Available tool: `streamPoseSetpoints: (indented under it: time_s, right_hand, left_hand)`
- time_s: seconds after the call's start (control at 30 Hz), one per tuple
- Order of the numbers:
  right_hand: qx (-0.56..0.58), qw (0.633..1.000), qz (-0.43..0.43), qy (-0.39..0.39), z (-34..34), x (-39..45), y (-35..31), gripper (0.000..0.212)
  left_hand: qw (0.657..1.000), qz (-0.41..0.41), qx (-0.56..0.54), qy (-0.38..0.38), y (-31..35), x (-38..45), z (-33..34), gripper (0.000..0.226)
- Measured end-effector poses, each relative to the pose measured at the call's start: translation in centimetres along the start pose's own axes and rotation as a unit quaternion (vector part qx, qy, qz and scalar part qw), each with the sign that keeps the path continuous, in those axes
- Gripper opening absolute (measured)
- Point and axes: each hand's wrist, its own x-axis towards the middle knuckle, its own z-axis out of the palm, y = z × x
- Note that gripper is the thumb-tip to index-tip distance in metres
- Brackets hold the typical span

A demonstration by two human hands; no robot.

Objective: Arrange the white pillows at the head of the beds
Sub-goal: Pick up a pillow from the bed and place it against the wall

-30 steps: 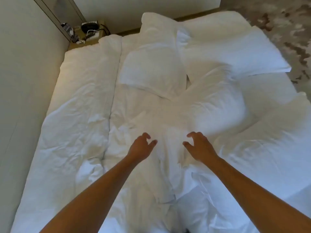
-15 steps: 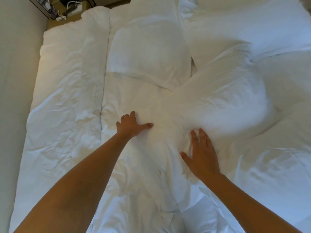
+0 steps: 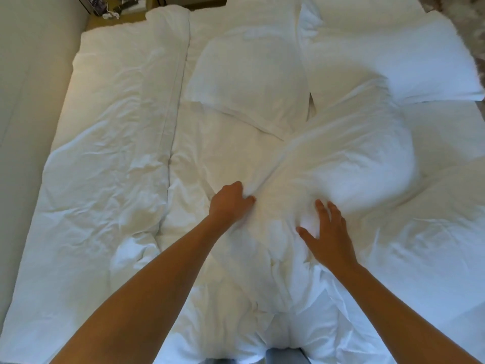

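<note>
A white pillow point(image 3: 346, 158) lies slanted across the middle of the bed, blurred at its right end. My left hand point(image 3: 229, 203) is closed on the fabric at its near left corner. My right hand point(image 3: 328, 232) presses flat on its near edge with fingers spread. A second white pillow point(image 3: 249, 80) lies further up the bed, just beyond the first. A third white pillow point(image 3: 409, 56) rests at the upper right, near the bed's right edge.
Two white duvets cover the beds, the left duvet point(image 3: 105, 166) crumpled beside a light wall point(image 3: 29, 101). A nightstand point(image 3: 118, 9) with cables stands at the top left. Patterned carpet point(image 3: 469, 11) shows at the top right.
Both hands went from hovering open above the bed to landing on the slanted pillow. My left hand has closed on its corner fabric, and the pillow has shifted.
</note>
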Motion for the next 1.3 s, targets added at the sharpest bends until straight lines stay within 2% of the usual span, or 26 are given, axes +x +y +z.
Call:
streamPoseSetpoints:
  time_s: [0.17, 0.3, 0.43, 0.5, 0.53, 0.63, 0.7, 0.8, 0.87, 0.97, 1.03, 1.1, 1.17, 1.3]
  right_hand:
    - [0.064, 0.998, 0.005, 0.009, -2.3, -5.7, -3.0, 0.089]
    - [0.093, 0.994, -0.022, 0.060, -4.2, -10.6, -5.8, 0.081]
    - [0.115, 0.990, -0.003, 0.083, -5.5, -13.7, -8.0, 0.085]
    - [0.073, 0.995, 0.023, 0.062, -5.8, -14.6, -8.8, 0.088]
    - [0.043, 0.997, 0.034, 0.051, -5.7, -14.9, -9.0, 0.082]
    - [-0.025, 0.998, 0.048, 0.034, -5.2, -15.6, -9.2, 0.047]
    - [-0.030, 0.998, 0.040, 0.041, -4.7, -15.9, -8.9, 0.035]
    - [-0.017, 0.997, 0.005, 0.074, -3.8, -16.6, -8.8, 0.036]
    - [0.000, 0.995, -0.004, 0.102, -3.4, -17.1, -8.8, 0.034]
    - [0.042, 0.990, 0.013, 0.137, -2.9, -17.8, -8.9, 0.033]
    - [0.101, 0.979, 0.039, 0.171, -2.4, -18.6, -9.0, 0.040]
    - [0.156, 0.966, 0.061, 0.199, -1.8, -19.5, -8.9, 0.047]
    - [0.184, 0.958, 0.077, 0.208, -1.7, -20.4, -8.3, 0.045]
    - [0.181, 0.952, 0.074, 0.234, -2.8, -22.2, -6.1, 0.047]
  left_hand:
    - [0.997, 0.057, -0.038, 0.020, 1.0, -8.9, -3.2, 0.027]
    - [0.992, 0.106, -0.061, 0.024, 2.3, -18.2, -3.2, 0.023]
    - [0.987, 0.153, -0.057, -0.005, 3.0, -26.4, -0.4, 0.040]
    - [0.983, 0.173, -0.055, -0.015, 3.3, -29.3, 1.1, 0.047]
    - [0.981, 0.185, -0.053, -0.020, 3.5, -30.4, 1.7, 0.051]
    - [0.975, 0.213, -0.046, -0.040, 3.4, -32.5, 3.0, 0.053]
    - [0.973, 0.216, -0.049, -0.061, 2.8, -32.9, 2.8, 0.052]
    - [0.968, 0.231, -0.030, -0.092, 0.8, -32.6, 2.4, 0.055]
    - [0.968, 0.230, 0.003, -0.101, -1.2, -32.2, 2.0, 0.048]
    - [0.969, 0.205, 0.019, -0.135, -3.9, -31.9, 2.0, 0.049]
    - [0.962, 0.209, -0.003, -0.175, -4.6, -32.3, 2.5, 0.054]
    - [0.950, 0.216, -0.050, -0.221, -4.2, -33.4, 3.4, 0.061]
    - [0.932, 0.232, -0.100, -0.261, -3.2, -34.9, 4.5, 0.067]
    - [0.874, 0.283, -0.173, -0.354, -1.3, -37.1, 6.5, 0.074]
